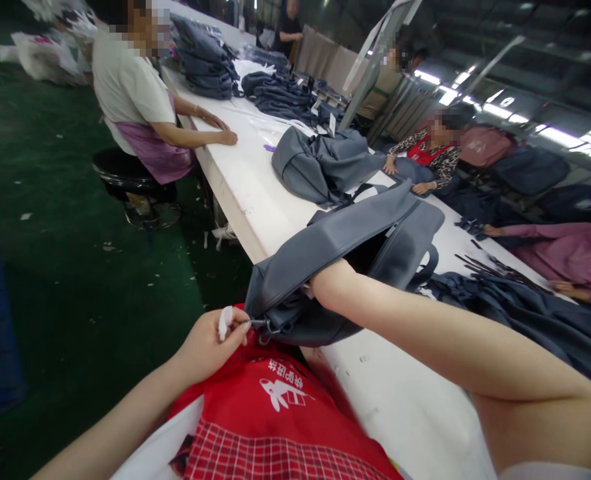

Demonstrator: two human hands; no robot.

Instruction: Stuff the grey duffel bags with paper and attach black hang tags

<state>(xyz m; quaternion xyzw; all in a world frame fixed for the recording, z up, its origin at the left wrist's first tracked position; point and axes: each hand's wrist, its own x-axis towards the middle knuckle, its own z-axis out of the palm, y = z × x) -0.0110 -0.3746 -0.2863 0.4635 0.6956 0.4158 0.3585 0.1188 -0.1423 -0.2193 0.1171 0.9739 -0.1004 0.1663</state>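
At upper left, a black stool (pixel 120 175) stands on the floor (pixel 50 200). Left of centre, the left hand (pixel 225 337) pinches a dark piece (pixel 256 323) at the near corner of the grey bag (pixel 300 260). This bag lies open in the centre, partly over the counter (pixel 405 393). The right hand (pixel 328 287) reaches inside; I cannot tell its grasp. Dark cloth (pixel 515 317) lies at right.

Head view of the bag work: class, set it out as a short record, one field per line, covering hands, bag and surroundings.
Left hand: left hand, white wrapping on a finger, pinching at the bag's near end
Right hand: right hand reaching into the opening, fingers hidden
Bag: grey bag, opening gaping, near end past the table edge
Surface: white table
Beyond: second grey bag
Clothing: red apron
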